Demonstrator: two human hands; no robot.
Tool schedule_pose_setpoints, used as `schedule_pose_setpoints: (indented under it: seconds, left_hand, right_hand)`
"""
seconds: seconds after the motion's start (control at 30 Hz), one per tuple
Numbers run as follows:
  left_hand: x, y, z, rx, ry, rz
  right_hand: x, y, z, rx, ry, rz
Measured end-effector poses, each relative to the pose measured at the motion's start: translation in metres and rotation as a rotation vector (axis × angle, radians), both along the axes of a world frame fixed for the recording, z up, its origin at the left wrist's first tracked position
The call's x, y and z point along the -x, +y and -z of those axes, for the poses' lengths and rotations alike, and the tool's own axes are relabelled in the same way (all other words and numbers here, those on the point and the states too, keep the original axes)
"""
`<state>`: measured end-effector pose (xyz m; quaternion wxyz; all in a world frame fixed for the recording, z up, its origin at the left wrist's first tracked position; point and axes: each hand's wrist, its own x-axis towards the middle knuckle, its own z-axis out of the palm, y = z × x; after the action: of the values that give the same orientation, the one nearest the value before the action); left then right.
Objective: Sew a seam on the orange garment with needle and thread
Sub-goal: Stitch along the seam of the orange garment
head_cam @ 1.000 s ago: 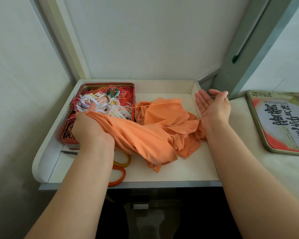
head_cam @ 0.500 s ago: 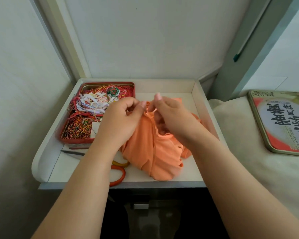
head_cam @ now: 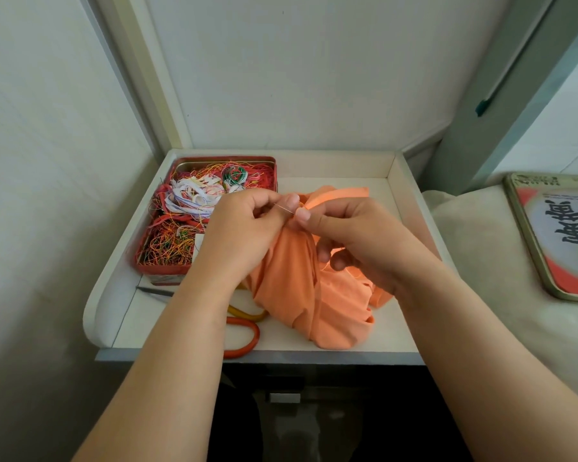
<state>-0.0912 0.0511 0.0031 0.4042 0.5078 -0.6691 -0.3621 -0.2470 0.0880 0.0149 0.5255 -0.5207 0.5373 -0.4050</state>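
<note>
A white tray (head_cam: 404,208) with raised walls fills the middle of the frame, its back wall against the room wall and its near edge open toward the person. Bare tray floor shows along the right wall and in the lower right corner; the left half is crowded. The orange garment (head_cam: 301,288) lies bunched in the tray's centre. The left hand (head_cam: 244,228) has its grip closed, pinching a fold of the garment at its top, thumb against forefinger. The right hand (head_cam: 354,235) meets it there, fingers curled, its grip pinching a thin needle (head_cam: 286,209) that slants between the two thumbs. The thread is too fine to trace. At upper left of the tray, just beside the left hand, sits a red tin (head_cam: 167,266) of tangled threads. Orange-handled scissors (head_cam: 247,331) lie at lower left, partly under the left forearm. At far right a printed tin lid (head_cam: 554,238) rests on a pale cloth.
</note>
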Motion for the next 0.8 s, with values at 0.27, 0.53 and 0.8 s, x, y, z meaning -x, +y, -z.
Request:
schedule_pose_setpoints:
  seconds: [0.27, 0.53, 0.8]
  left_hand:
    - [-0.007, 0.000, -0.005, -0.143, -0.039, 0.138]
    - [-0.019, 0.003, -0.008, -0.329, 0.138, 0.402]
    - [-0.021, 0.000, -0.006, -0.286, 0.191, 0.371]
  right_hand:
    - [0.017, 0.001, -0.008, 0.186, 0.152, -0.086]
    - [0.027, 0.003, -0.012, 0.173, 0.064, -0.176]
    - [0.022, 0.002, -0.012, 0.189, 0.099, -0.086]
